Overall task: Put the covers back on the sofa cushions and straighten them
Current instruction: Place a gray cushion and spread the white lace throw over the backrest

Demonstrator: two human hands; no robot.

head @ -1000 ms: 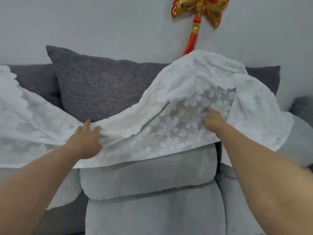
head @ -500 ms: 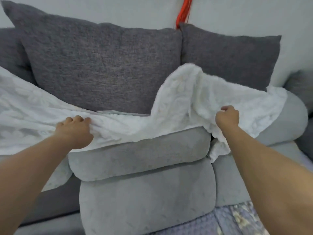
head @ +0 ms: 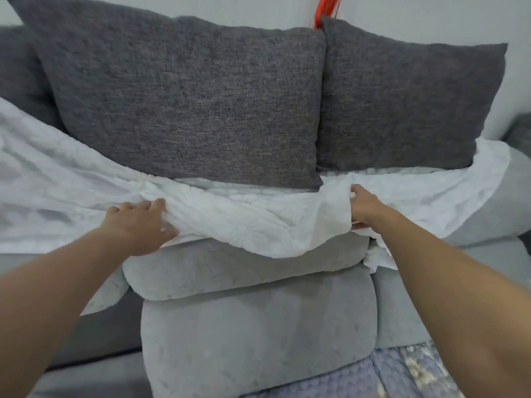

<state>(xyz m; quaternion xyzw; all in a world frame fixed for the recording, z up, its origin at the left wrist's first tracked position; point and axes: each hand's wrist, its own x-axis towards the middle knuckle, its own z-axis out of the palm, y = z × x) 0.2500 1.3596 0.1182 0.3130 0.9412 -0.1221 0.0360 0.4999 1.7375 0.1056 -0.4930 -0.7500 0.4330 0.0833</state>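
Left hand [head: 138,225] and right hand [head: 363,206] each grip the white cover [head: 258,222] over the grey cushion [head: 244,268]; no legible writing.

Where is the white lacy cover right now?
In the head view the white cover lies across the light grey seat cushion, below the two dark back pillows, held by the left hand and right hand.

The thin lace cover [head: 258,225] is white, with a faint raised flower pattern. The two square woven back cushions, the larger [head: 186,104] and the smaller [head: 402,104], are dark charcoal grey with a flecked weave. The plush seat cushion [head: 244,268] and the block [head: 258,340] under it are pale grey. A red-orange tassel [head: 326,10] shows against the off-white wall [head: 431,15]. The quilted mat [head: 402,374] is bluish lavender with pale floral marks.
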